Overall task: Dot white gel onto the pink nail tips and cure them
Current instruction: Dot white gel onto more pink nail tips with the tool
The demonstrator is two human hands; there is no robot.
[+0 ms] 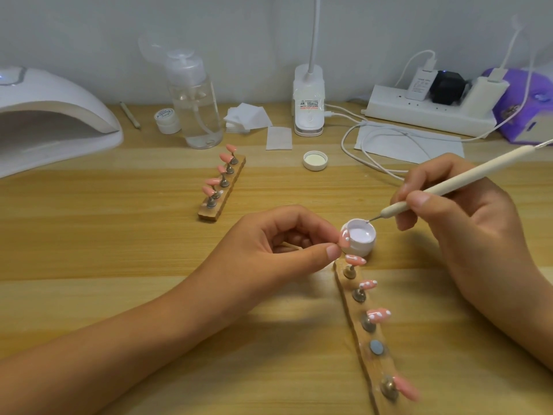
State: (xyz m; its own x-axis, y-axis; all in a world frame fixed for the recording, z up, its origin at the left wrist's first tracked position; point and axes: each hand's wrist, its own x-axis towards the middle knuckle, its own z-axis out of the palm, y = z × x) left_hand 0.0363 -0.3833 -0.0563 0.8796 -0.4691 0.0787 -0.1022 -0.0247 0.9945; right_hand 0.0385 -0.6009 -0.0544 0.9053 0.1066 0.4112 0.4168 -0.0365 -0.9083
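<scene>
My left hand [287, 244] sits near the middle of the pale wooden table [119, 265]. Its thumb and forefinger pinch a small pink nail tip [344, 237] that carries a few white dots along one side, and the other fingers curl in toward the palm. The tip hangs just beside the small round white gel pot [360, 242], on its left. My right hand [466, 211] grips a slim white dotting tool [449, 182] like a pen, thumb and fingers closed round its lower shaft. The fine metal point touches the white gel at the far rim of the open pot.

From just in front of the pot, a long narrow wooden holder strip [377, 369] runs toward the table's near edge, right of centre. Three dotted pink tips [368, 284] stand on metal studs at its far end. Next comes one bare stud [376, 347], then a plain pink tip [407, 387] nearest me (blurred, so I cannot tell whether it has dots).

A shorter wooden strip [232, 187] lies further back, left of centre, with five pink tips in a row. At the far left corner sits the white domed curing lamp [54, 124]. Along the far edge stand a clear plastic pump bottle [197, 112], a small white jar [167, 118] just beside it, a stack of white square wipes [247, 116], a white desk-lamp base [308, 103] and a white power strip [419, 112] with plugs. A round white lid [314, 160] lies open side up on the table, well apart from the pot.
</scene>
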